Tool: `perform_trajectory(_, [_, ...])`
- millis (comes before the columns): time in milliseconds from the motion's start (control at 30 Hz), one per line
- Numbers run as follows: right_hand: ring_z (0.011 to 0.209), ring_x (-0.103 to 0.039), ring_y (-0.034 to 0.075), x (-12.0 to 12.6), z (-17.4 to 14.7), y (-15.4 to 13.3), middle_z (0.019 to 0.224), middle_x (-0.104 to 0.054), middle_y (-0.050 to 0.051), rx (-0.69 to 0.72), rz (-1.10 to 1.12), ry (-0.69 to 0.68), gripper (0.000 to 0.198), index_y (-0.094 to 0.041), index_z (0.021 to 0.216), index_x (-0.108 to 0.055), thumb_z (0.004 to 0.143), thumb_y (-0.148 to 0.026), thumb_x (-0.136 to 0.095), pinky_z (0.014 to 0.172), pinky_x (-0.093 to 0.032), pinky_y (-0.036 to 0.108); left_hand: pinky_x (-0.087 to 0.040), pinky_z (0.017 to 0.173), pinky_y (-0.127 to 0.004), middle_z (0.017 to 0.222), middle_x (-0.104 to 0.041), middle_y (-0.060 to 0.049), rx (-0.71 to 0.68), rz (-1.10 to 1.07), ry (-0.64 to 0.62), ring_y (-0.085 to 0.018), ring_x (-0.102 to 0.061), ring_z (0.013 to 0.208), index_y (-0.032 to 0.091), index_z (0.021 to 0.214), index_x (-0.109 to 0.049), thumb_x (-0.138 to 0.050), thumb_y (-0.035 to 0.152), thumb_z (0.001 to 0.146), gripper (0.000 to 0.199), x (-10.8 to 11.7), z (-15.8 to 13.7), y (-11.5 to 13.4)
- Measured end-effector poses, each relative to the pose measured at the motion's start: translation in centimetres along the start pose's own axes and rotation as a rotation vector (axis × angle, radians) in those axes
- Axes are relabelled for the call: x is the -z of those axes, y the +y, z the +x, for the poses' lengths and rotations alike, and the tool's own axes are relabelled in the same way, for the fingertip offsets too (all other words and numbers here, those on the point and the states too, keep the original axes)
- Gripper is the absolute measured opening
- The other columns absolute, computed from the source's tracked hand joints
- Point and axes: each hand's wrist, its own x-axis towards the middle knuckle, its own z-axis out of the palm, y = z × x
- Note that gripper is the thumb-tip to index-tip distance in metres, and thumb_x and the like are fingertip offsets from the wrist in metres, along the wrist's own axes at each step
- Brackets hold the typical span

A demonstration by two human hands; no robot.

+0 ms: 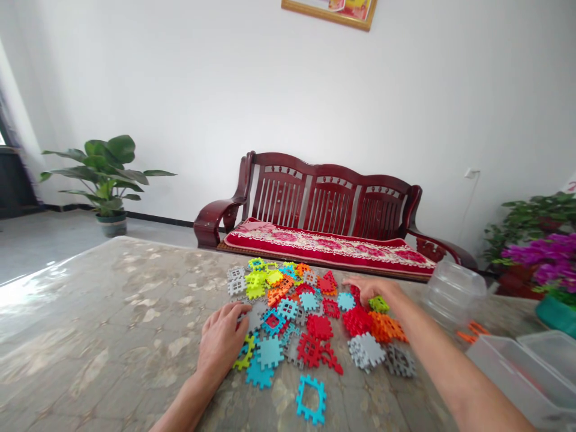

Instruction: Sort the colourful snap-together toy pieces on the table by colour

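Observation:
A loose heap of toothed plastic building tiles lies in front of me. My left hand (224, 336) rests at its left edge, fingers slightly bent and apart, the tips beside a grey tile (258, 316). Close below it are a lime ring-shaped tile (245, 353) and light blue tiles (270, 352). Over at the heap's right side, my right hand (372, 289) has thumb and fingers around a red tile (355, 294), partly hidden by them. Near that hand are a red stack (357, 321), an orange stack (387, 327), a pale grey stack (366, 351) and a dark grey stack (400, 361).
A blue frame tile (311, 399) lies apart on the patterned tablecloth (112, 336). Clear plastic containers (455, 294), an open translucent box (508, 372) and orange pieces (472, 331) are at the right. Behind the table stands a wooden bench (333, 198); purple flowers (546, 258) are far right.

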Motion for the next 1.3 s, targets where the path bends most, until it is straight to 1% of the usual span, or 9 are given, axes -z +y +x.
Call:
perform_trajectory(67, [0.119, -0.059, 0.026, 0.3, -0.3, 0.0, 0.136, -0.059, 0.001, -0.002, 0.031, -0.125, 0.080, -0.029, 0.115, -0.069, 0.038, -0.007, -0.072, 0.090, -0.050, 0.028, -0.036, 0.106, -0.040, 0.128, -0.066, 0.001, -0.001, 0.002, -0.002, -0.022, -0.056, 0.119, 0.033, 0.109, -0.068, -0.044, 0.030, 0.090, 0.031, 0.0, 0.0, -0.1])
perform_trajectory(133, [0.126, -0.053, 0.026, 0.6, -0.6, 0.1, 0.139, -0.057, 0.001, -0.004, 0.070, -0.186, 0.076, -0.028, 0.111, -0.070, 0.039, -0.006, -0.072, 0.095, -0.047, 0.029, -0.036, 0.106, -0.040, 0.128, -0.066, 0.001, -0.003, 0.002, -0.008, -0.022, -0.056, 0.119, 0.033, 0.109, -0.068, -0.044, 0.030, 0.090, 0.032, -0.1, 0.1, -0.2])
perform_trajectory(233, [0.123, -0.055, 0.026, 0.6, -1.0, 0.3, 0.132, -0.061, 0.000, -0.003, 0.111, -0.150, 0.067, -0.028, 0.105, -0.071, 0.041, -0.005, -0.070, 0.094, -0.047, 0.028, -0.035, 0.107, -0.042, 0.129, -0.065, 0.000, -0.005, -0.004, -0.021, -0.023, -0.055, 0.120, 0.032, 0.110, -0.068, -0.042, 0.031, 0.090, 0.032, -0.1, 0.1, -0.2])
perform_trajectory(400, [0.094, -0.066, 0.022, -0.2, -0.9, 0.7, 0.101, -0.072, -0.001, -0.011, 0.142, -0.083, 0.049, -0.025, 0.095, -0.071, 0.051, -0.006, -0.062, 0.076, -0.051, 0.027, -0.034, 0.107, -0.043, 0.130, -0.064, 0.000, 0.000, -0.007, -0.026, -0.024, -0.055, 0.121, 0.032, 0.110, -0.067, -0.043, 0.031, 0.091, 0.032, -0.2, 0.1, -0.3])
perform_trajectory(567, [0.075, -0.066, 0.019, -1.1, 0.1, 1.1, 0.078, -0.071, -0.001, -0.031, 0.156, -0.050, 0.034, -0.019, 0.082, -0.071, 0.052, -0.006, -0.061, 0.065, -0.050, 0.025, -0.035, 0.107, -0.042, 0.129, -0.065, 0.000, -0.005, -0.008, -0.019, -0.023, -0.055, 0.120, 0.032, 0.110, -0.068, -0.043, 0.031, 0.090, 0.031, -0.2, 0.1, -0.3])
perform_trajectory(800, [0.070, -0.065, 0.017, -1.4, 0.1, 1.5, 0.072, -0.070, 0.000, -0.058, 0.168, -0.001, 0.025, -0.017, 0.076, -0.072, 0.054, -0.009, -0.062, 0.060, -0.048, 0.022, -0.035, 0.107, -0.041, 0.128, -0.066, 0.001, -0.010, -0.006, -0.001, -0.022, -0.056, 0.119, 0.033, 0.109, -0.068, -0.044, 0.031, 0.090, 0.031, -0.2, 0.1, -0.2])
perform_trajectory(900, [0.071, -0.062, 0.015, -1.3, 0.0, 1.6, 0.076, -0.069, -0.001, -0.078, 0.164, 0.035, 0.023, -0.017, 0.073, -0.070, 0.052, -0.010, -0.064, 0.059, -0.045, 0.021, -0.036, 0.106, -0.042, 0.128, -0.066, 0.000, -0.007, -0.008, -0.001, -0.023, -0.056, 0.119, 0.032, 0.110, -0.068, -0.043, 0.030, 0.090, 0.032, -0.1, 0.0, -0.1])
perform_trajectory(1133, [0.061, -0.053, 0.011, -1.0, 0.2, 2.0, 0.071, -0.063, -0.003, -0.138, 0.184, 0.131, 0.029, -0.016, 0.084, -0.065, 0.055, -0.010, -0.061, 0.052, -0.036, 0.019, -0.035, 0.106, -0.043, 0.127, -0.066, 0.000, -0.012, -0.007, -0.010, -0.023, -0.056, 0.120, 0.032, 0.110, -0.068, -0.043, 0.030, 0.091, 0.032, -0.1, 0.1, -0.2])
perform_trajectory(1300, [0.060, -0.054, 0.011, -1.6, 0.7, 2.4, 0.069, -0.063, -0.003, -0.188, 0.215, 0.157, 0.032, -0.016, 0.085, -0.065, 0.055, -0.008, -0.059, 0.051, -0.036, 0.019, -0.036, 0.106, -0.042, 0.127, -0.066, 0.001, -0.017, 0.003, -0.003, -0.023, -0.056, 0.119, 0.033, 0.109, -0.068, -0.044, 0.031, 0.091, 0.031, -0.2, 0.1, -0.2])
